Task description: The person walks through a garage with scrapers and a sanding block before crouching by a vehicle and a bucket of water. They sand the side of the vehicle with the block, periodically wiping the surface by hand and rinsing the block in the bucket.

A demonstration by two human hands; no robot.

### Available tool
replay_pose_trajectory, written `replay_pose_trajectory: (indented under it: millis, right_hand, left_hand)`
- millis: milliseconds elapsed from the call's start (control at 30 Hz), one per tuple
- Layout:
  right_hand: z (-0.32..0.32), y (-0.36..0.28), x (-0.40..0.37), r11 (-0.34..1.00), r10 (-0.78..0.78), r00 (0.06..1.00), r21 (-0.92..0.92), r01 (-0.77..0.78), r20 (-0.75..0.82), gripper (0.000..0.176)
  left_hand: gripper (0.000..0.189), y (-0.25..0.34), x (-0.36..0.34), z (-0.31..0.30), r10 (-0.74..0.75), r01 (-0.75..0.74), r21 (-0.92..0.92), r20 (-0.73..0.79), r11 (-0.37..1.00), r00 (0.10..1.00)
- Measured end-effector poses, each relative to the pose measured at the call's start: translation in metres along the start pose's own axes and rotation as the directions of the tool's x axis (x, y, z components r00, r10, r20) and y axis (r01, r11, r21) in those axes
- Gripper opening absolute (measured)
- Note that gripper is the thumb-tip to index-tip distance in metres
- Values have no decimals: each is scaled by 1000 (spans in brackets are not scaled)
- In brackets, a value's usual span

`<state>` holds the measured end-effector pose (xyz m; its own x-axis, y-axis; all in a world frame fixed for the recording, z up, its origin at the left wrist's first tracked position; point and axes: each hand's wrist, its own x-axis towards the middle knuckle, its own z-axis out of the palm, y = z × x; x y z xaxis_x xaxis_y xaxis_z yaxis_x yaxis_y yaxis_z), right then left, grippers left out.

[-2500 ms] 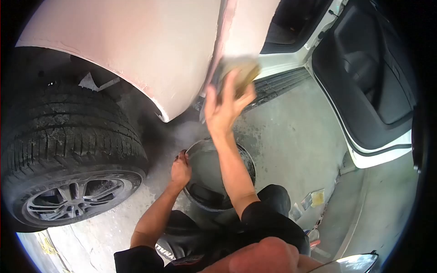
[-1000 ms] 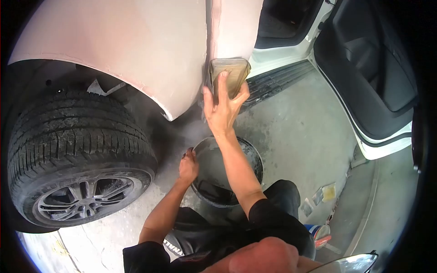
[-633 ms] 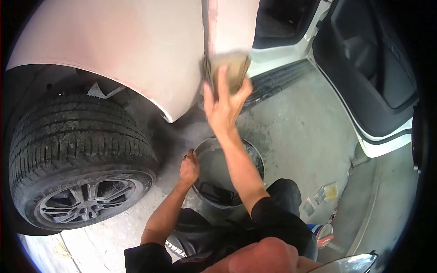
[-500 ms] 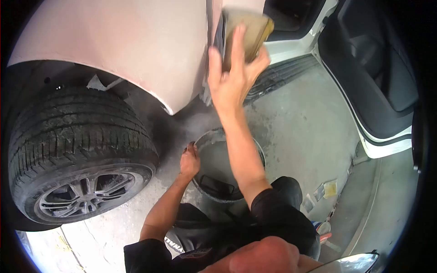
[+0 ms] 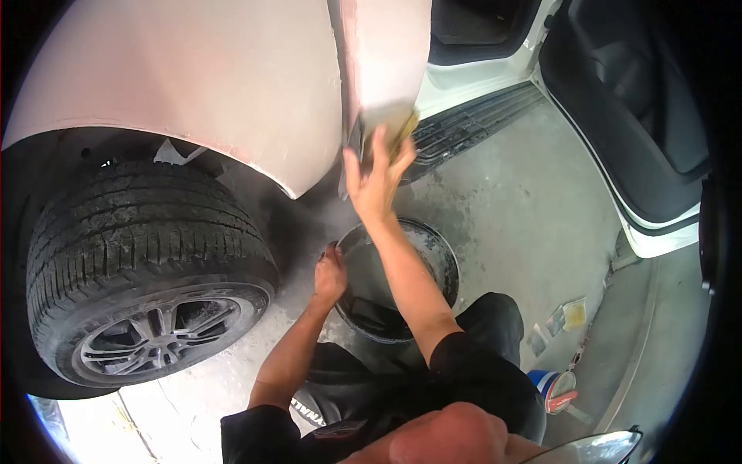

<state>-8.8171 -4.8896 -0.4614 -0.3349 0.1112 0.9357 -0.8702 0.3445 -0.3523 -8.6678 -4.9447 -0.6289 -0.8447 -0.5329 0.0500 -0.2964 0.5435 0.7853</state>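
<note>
My right hand [image 5: 376,189] has its fingers spread over a sanding block [image 5: 393,127], tan with a yellow edge and a dark sheet along its left side, slightly blurred. The block rests against the lower part of the pinkish-white car panel [image 5: 384,58], beside the gap to the fender [image 5: 224,77]. Lower down, my left hand [image 5: 331,274] is closed on the rim of a round black bucket [image 5: 454,271] standing on the floor between my knees. Greyish liquid appears to be inside the bucket, partly hidden by my right forearm.
A large tire [image 5: 147,232] with a spoked wheel stands at left under the wheel arch. An open car door [image 5: 626,116] reaches in from the right, near the sill step [image 5: 479,124]. On the floor at right are a tin [image 5: 553,388] and some small sheets [image 5: 573,315].
My right hand has moved down along the panel with the sanding block, slightly leftward. My left hand stays on the bucket rim. The whole view has shifted a little.
</note>
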Motion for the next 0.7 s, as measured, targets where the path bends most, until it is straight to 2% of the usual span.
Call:
replay_pose_trajectory:
  millis: [33,100,167,200,267,333,367,467,500,600,700]
  right_hand:
    - [8,18,-29,999,-29,1000,29,29,-4,73]
    - [1,10,-14,998,-19,1000,59,19,-10,72]
    - [-8,-15,35,999,0,1000,38,1,-21,69]
    - [-15,-32,73,996,4,1000,92,-1,-26,67]
    - [-13,-37,102,998,-12,997,64,18,-80,67]
    - [-14,-26,70,998,-60,998,-22,60,-25,67]
    - [-10,-11,35,999,-48,999,6,48,-4,66]
    - [-15,-1,23,997,-73,997,6,73,34,67]
    - [-17,-1,30,996,-87,995,-10,87,43,68]
    - [-27,-27,118,998,-22,1000,56,23,-18,70]
    - [-25,-24,92,1000,2,1000,-19,-3,-18,70]
  left_hand:
    - [37,0,-2,2,-5,5,-3,-5,1000,1000]
    - [37,5,-3,-1,-26,26,15,10,1000,1000]
    - [37,10,-6,-2,-48,48,17,18,999,999]
    - [37,10,-7,-5,-53,53,23,24,998,998]
    - [37,9,-9,-5,-61,60,30,19,998,998]
    - [37,9,-4,-1,-47,47,28,-11,999,999]
    - [37,8,-2,-2,-32,32,25,-16,999,999]
    - [36,7,-1,-1,-8,9,18,-20,1000,1000]
    - [36,6,1,-2,-2,2,25,-16,1000,1000]
    - [35,7,-5,-3,-35,34,46,15,998,999]
    - [35,13,-5,-5,-5,6,24,-3,1000,1000]
